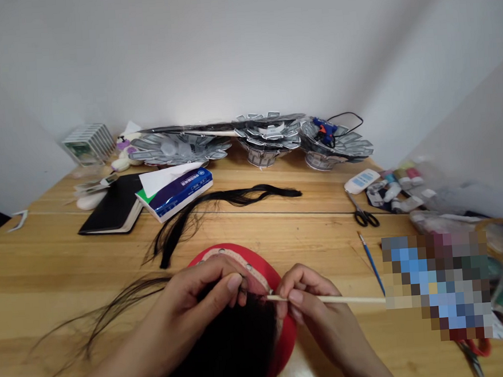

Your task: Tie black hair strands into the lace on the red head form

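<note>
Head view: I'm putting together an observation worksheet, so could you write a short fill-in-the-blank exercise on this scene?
1. The right hand's grip holds a thin pale stick, whose longer end extends toward the picture's ____ side.
2. Near the left hand's grip, the rounded form under the black hair has a ____ rim.
3. The slim brush has a ____ handle.
4. Farther away than the brush, the scissors have ____ handles.

Missing words: right; red; blue; black.

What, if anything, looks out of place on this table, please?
A blue glue gun sits in a grey paper flower, an odd resting place. A loose lock of black hair also straggles across the table, apart from the red dome.
</note>
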### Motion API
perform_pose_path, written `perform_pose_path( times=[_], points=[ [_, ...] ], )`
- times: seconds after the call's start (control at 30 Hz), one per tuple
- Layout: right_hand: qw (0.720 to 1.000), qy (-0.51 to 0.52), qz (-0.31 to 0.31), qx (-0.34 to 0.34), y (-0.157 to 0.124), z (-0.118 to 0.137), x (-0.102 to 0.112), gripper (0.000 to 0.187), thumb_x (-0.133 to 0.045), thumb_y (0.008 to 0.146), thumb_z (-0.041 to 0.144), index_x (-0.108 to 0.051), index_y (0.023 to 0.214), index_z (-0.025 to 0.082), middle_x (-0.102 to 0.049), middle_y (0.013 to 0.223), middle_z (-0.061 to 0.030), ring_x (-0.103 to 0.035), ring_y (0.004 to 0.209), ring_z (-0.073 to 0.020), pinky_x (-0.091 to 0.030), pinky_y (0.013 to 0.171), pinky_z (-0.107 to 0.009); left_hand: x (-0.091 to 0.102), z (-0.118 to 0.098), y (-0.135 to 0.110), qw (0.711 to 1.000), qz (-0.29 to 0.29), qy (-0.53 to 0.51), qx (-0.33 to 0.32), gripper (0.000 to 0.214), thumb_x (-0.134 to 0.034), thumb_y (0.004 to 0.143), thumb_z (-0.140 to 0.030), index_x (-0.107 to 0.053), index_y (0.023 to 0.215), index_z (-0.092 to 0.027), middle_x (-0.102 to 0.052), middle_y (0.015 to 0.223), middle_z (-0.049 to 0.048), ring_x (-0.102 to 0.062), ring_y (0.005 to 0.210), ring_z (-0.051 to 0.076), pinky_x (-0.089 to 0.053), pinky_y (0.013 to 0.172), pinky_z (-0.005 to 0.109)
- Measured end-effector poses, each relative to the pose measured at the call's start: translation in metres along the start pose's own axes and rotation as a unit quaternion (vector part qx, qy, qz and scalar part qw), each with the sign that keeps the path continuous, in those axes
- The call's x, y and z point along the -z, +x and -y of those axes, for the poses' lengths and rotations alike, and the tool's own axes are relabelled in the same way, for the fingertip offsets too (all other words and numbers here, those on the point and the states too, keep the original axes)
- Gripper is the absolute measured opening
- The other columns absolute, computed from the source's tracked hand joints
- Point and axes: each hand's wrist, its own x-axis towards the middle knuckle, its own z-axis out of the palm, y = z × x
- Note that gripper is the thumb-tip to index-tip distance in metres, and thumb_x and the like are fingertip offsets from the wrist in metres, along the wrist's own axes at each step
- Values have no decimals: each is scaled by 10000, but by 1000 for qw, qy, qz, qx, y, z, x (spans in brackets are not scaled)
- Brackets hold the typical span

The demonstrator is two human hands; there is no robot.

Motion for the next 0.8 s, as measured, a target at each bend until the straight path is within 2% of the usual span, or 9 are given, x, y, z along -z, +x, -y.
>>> perform_pose_path(
  times=[0.23, 0.43, 0.57, 0.8],
  points=[
    [1000, 3, -22, -4, 3, 3, -5, 279, -816, 799, 415, -687, 706, 186, -705, 575, -11, -384, 461, -103, -262, 488, -242, 2, 0, -1, 999, 7, 31, -10, 306, -530, 1065, -292, -635, 787, -216, -656, 796, -33, -543, 733, 135, -422, 674, 197],
    [1000, 8, -19, -8, 0, 3, -5, 317, -786, 866, 462, -676, 756, 186, -687, 520, 2, -404, 450, -102, -270, 483, -232, 4, -3, 0, 998, 36, 56, -19, 310, -521, 1073, -292, -634, 794, -216, -617, 768, -48, -497, 684, 123, -381, 624, 201],
    [1000, 14, -16, 1, -1, 3, -6, 313, -772, 906, 468, -678, 807, 187, -701, 513, 8, -431, 441, -95, -266, 476, -223, 7, -5, 0, 993, 70, 89, -28, 289, -508, 1074, -284, -650, 831, -220, -631, 773, -53, -527, 681, 121, -391, 621, 202],
    [1000, -11, -12, -1, -5, 7, -8, 336, -764, 921, 497, -678, 816, 190, -700, 530, 8, -487, 473, -106, -295, 482, -227, 9, -8, -2, 989, 88, 119, -27, 302, -503, 1081, -290, -626, 813, -228, -619, 751, -69, -541, 680, 108, -402, 622, 181]
  ],
)
